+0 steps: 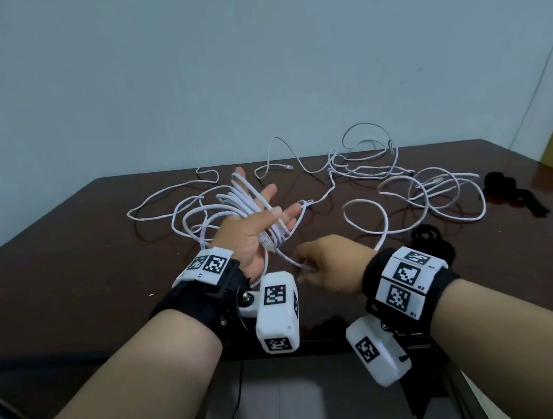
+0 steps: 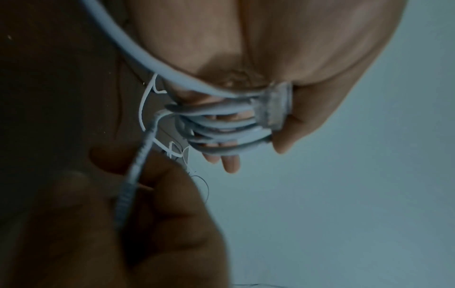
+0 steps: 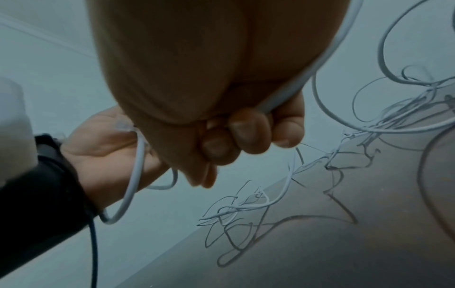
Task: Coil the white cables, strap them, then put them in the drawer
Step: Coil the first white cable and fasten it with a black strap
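Observation:
My left hand (image 1: 262, 217) is held palm up over the dark table (image 1: 68, 267), fingers straight. A white cable coil (image 1: 244, 197) is wound round it, and the thumb pins the loops and a clear connector (image 2: 273, 109) against the palm. From the coil (image 2: 221, 124) a strand (image 1: 287, 259) runs down to my right hand (image 1: 319, 266), just in front. In the right wrist view the right hand's fingers (image 3: 241, 136) curl round that cable (image 3: 307, 78). More loose white cables (image 1: 404, 194) sprawl over the table behind. No drawer is in view.
Black straps (image 1: 503, 183) lie near the table's right edge, and another black strap (image 1: 426, 237) sits just behind my right wrist. A plain wall rises behind the table. The table's front edge is below my wrists.

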`<state>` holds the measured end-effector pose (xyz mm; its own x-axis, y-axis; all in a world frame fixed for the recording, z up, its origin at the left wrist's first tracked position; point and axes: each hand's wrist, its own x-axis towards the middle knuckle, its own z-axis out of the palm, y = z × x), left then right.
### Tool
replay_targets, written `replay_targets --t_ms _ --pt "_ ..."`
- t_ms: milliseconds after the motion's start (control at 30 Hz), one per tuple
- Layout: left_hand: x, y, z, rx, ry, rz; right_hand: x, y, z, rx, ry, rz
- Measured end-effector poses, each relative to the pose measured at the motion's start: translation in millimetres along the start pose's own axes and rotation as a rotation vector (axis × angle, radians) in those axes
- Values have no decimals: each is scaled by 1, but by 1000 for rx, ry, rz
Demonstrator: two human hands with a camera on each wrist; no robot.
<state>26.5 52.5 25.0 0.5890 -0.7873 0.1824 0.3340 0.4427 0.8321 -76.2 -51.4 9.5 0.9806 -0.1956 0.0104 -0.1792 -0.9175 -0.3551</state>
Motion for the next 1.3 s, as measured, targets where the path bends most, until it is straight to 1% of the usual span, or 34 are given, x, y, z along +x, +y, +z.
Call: replay_targets --t_ms 33,100,200,233,367,400,467,500,567,633,667,733,800,867,933,1033,1100,1167,1233,1300 --pt "-4 0 3 33 24 -12 0 1 -2 -16 4 -26" --pt "-9 -2 6 109 64 -33 -2 1 -8 2 57 -42" --pt "-9 -10 2 214 68 -121 -6 2 -19 17 122 -52" --pt "-11 -10 2 271 49 -151 -7 2 -22 3 137 -62" --pt "-16 -7 -1 685 -96 -238 -8 3 -34 -130 199 -134" --pt "-17 -5 -4 767 -93 -249 -8 3 -35 -165 227 -153" --pt "-10 -7 -7 796 -89 -239 -6 5 -36 -197 281 -160" --pt "-8 -7 -8 779 -127 -227 -5 7 -36 -199 298 -148" --pt "-9 -8 -11 774 -166 -246 -4 11 -38 -205 326 -110" --pt "-9 -11 -15 769 -187 -269 -5 13 -41 -168 368 -74" --pt "-11 -10 -13 743 -177 -268 -4 14 -42 -122 404 -75" --pt "-12 -9 -13 765 -178 -292 -3 15 -45 7 475 -85" --pt "-13 -10 -16 783 -228 -363 1 18 -48 146 521 -72" --pt "-14 -9 -12 619 -289 -360 5 22 -51 248 519 -36" --pt "-12 -11 -12 463 -299 -327 10 25 -51 349 482 -17" --pt "-11 -15 -14 370 -306 -298 15 31 -45 481 449 -1" --pt "-10 -14 -16 311 -296 -302 16 35 -43 476 468 35" --pt "-9 -13 -16 244 -294 -293 17 40 -40 394 483 89" --pt "-7 -11 -15 183 -324 -268 17 45 -34 317 464 148" --pt "-3 -10 -15 82 -372 -243 17 48 -26 305 412 197"
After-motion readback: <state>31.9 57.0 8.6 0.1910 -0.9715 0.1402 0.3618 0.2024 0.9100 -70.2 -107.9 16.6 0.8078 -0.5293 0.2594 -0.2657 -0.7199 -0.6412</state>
